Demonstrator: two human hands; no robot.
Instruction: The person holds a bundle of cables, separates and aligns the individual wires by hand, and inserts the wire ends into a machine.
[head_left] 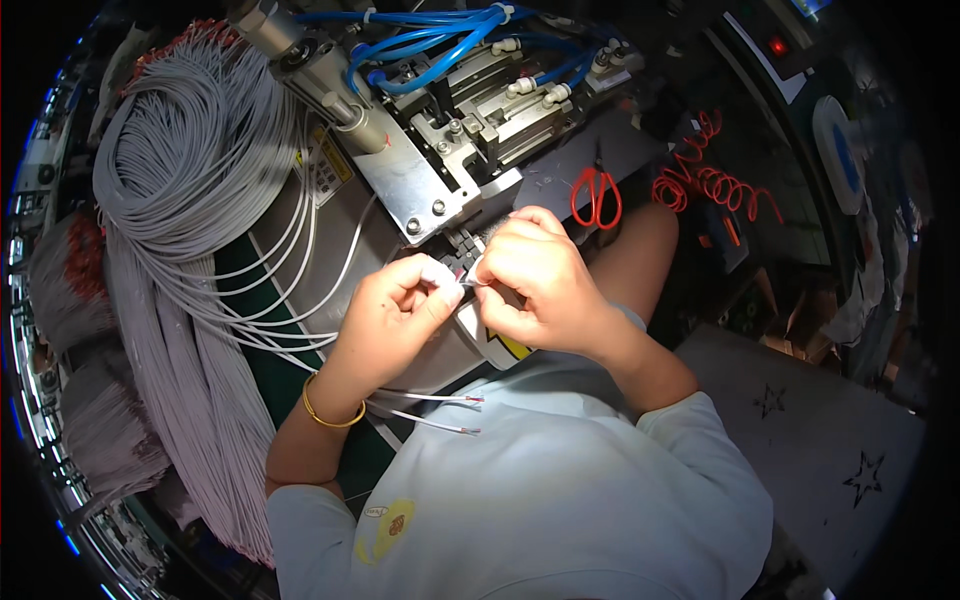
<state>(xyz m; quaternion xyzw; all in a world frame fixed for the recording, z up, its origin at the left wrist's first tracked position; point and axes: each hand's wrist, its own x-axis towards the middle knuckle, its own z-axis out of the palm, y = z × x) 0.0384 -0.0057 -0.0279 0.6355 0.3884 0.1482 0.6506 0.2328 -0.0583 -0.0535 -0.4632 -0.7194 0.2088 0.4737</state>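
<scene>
My left hand [398,308] and my right hand [535,278] meet at the front of a metal pneumatic machine [410,185]. The left thumb and index finger pinch a white cable end, with a small reddish tip showing between the hands. My right fingertips are closed at the same cable end; exactly what they grip is hidden. Just behind the fingertips sits the machine's small dark clamp [463,248]. Several white cables [268,335] run from the left and pass under my left wrist. Two stripped cable ends [455,400] stick out past the wrist, above my lap.
A large coil of grey-white cable [190,150] hangs down at the left. Red-handled scissors [596,197] lie right of the machine, and a red coiled air hose [715,185] is farther right. Blue air tubes [440,55] cross the machine's top. A grey board [800,420] lies lower right.
</scene>
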